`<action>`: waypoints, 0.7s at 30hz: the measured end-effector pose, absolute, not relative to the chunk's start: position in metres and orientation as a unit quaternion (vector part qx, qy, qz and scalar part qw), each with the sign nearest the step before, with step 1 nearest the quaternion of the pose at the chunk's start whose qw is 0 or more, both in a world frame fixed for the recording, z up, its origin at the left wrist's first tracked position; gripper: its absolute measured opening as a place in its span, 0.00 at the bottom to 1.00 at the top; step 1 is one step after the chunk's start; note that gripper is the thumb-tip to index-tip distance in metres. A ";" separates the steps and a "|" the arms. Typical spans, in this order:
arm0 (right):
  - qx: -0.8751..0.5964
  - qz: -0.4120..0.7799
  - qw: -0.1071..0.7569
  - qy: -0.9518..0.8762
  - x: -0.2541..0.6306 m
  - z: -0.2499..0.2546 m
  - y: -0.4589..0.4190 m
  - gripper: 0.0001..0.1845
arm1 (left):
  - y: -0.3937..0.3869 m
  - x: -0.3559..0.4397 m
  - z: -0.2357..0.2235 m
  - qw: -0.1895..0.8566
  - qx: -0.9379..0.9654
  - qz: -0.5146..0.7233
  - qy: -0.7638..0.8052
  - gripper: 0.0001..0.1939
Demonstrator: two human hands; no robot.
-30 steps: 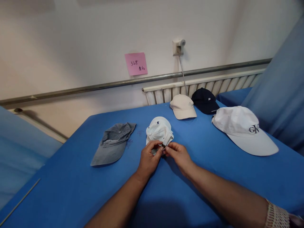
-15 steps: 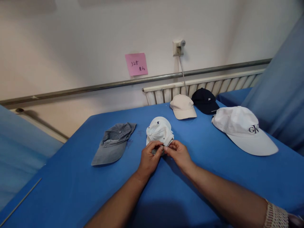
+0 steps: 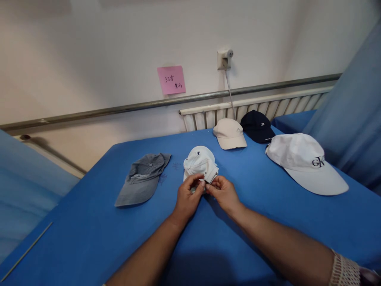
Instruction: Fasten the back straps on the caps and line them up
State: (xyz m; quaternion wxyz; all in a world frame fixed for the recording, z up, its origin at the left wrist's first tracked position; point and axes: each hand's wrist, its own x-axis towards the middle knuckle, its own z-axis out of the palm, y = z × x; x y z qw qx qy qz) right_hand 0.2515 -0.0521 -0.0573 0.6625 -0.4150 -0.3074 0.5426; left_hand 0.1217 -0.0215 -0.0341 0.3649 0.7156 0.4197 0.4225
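On the blue counter (image 3: 98, 234) near a gray cap (image 3: 141, 178), a left hand (image 3: 189, 196) and right hand (image 3: 224, 195) pinched the rear strap (image 3: 211, 175) of a small white cap (image 3: 195, 162), the strap liable to slip loose if either grip slackened.

Room: apparently clinic-like; exact kind unclear
Under the grip: flat, blue-covered table or bed (image 3: 119, 246)
Left of the grip: pale-blue fabric curtain (image 3: 24, 190)
Right of the grip: darker blue fabric curtain (image 3: 354, 103)
Beyond the grip: long grey metal rail (image 3: 133, 106), white ribbed radiator (image 3: 262, 104)
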 end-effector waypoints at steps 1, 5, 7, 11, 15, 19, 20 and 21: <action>-0.415 0.543 0.662 -0.308 0.251 -0.058 -0.052 0.18 | -0.021 0.123 -0.033 0.384 0.702 0.424 0.424 0.14; -0.438 0.536 0.648 -0.316 0.250 -0.060 -0.052 0.14 | -0.013 0.129 -0.031 0.448 0.665 0.414 0.431 0.15; -0.454 0.526 0.641 -0.325 0.250 -0.063 -0.052 0.13 | -0.009 0.133 -0.030 0.487 0.647 0.400 0.429 0.15; -0.485 0.495 0.633 -0.346 0.252 -0.069 -0.051 0.13 | -0.006 0.137 -0.026 0.565 0.608 0.366 0.420 0.13; -0.497 0.484 0.622 -0.362 0.252 -0.070 -0.050 0.14 | -0.007 0.138 -0.021 0.609 0.562 0.364 0.425 0.13; -0.490 0.497 0.621 -0.356 0.252 -0.068 -0.051 0.15 | -0.008 0.137 -0.022 0.636 0.517 0.371 0.436 0.14; -0.492 0.495 0.620 -0.358 0.252 -0.068 -0.051 0.15 | -0.008 0.137 -0.023 0.641 0.510 0.371 0.438 0.14; -0.498 0.490 0.616 -0.363 0.252 -0.068 -0.052 0.15 | -0.008 0.138 -0.025 0.644 0.504 0.372 0.440 0.14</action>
